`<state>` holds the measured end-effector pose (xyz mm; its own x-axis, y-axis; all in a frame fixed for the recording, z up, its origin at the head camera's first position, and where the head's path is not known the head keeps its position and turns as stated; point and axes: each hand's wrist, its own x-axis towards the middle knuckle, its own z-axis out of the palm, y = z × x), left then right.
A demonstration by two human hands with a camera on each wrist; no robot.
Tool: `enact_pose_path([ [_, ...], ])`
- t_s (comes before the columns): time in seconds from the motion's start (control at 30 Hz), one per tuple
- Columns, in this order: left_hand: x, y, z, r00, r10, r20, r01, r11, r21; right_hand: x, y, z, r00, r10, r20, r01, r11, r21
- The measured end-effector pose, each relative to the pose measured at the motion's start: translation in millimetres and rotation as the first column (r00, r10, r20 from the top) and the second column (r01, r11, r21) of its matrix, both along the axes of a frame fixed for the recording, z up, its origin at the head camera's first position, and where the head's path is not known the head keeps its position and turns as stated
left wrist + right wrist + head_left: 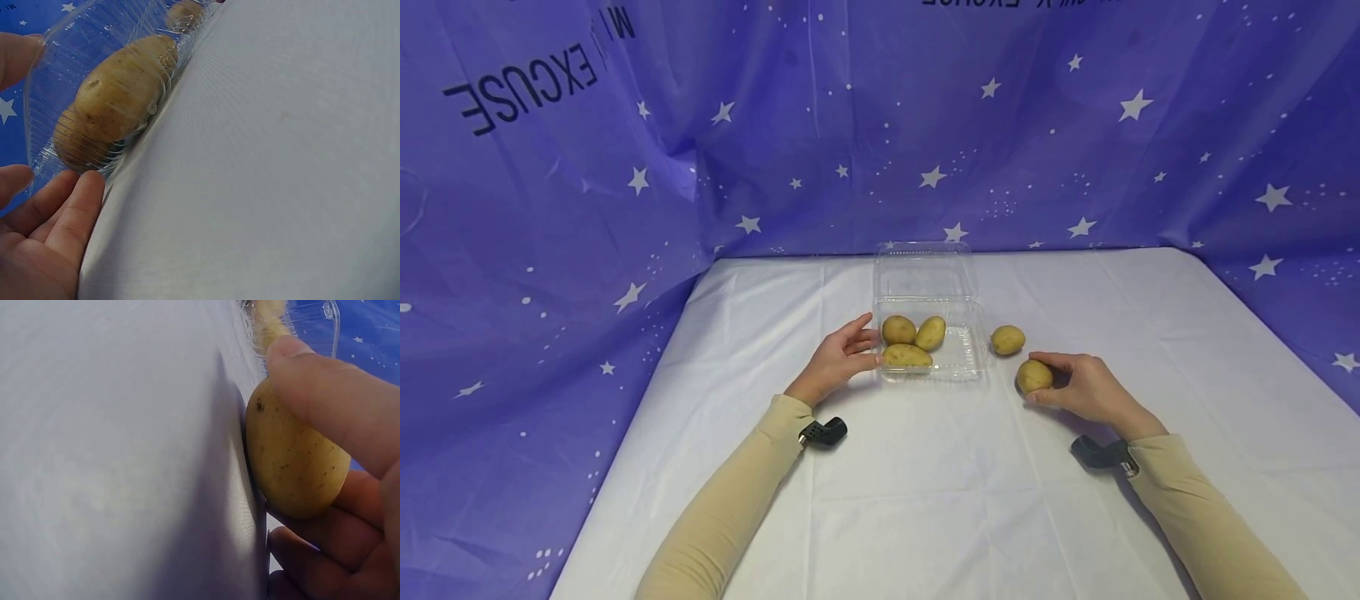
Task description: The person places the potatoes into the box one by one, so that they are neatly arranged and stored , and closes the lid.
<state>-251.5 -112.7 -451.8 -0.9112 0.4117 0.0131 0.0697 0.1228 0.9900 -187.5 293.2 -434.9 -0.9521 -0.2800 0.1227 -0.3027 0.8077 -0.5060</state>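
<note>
Nearest to me are two beige sleeves, each with a dark gadget at the cuff, over a white tablecloth. Just past the right cuff I've got the right hand pinching a potato between thumb and fingers, down low at the cloth, and honestly I can't tell if it's resting there or barely lifted. Well left of that grip, my left hand has its fingers spread at the near-left side of an open clear plastic container. A loose potato sits just beyond the right grip and a bit left, between it and the container. Three more potatoes are bunched inside, on the side by the left hand. Farther from both hands, the clear lid is tipped up, and behind everything hangs a purple curtain with white stars
</note>
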Motion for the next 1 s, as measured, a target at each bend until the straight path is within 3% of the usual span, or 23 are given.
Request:
enact_pose_path([
  [0.27,-0.8,1.6,-0.3,1.000,-0.004,0.004,0.004,1.000,0.000,0.3,3,5.7,1.000,-0.005,-0.001,0.005,1.000,-0.010],
  [0.53,-1.5,-0.2,-1.6,1.000,-0.001,-0.005,0.001,1.000,0.000,-5.0,2,20.4,0.999,0.013,0.045,-0.010,0.997,-0.081],
  [1.0,0.3,0.3,-0.2,1.000,0.004,0.004,-0.004,1.000,-0.007,-11.4,-9,35.9,0.999,0.034,0.018,-0.032,0.994,-0.109],
])
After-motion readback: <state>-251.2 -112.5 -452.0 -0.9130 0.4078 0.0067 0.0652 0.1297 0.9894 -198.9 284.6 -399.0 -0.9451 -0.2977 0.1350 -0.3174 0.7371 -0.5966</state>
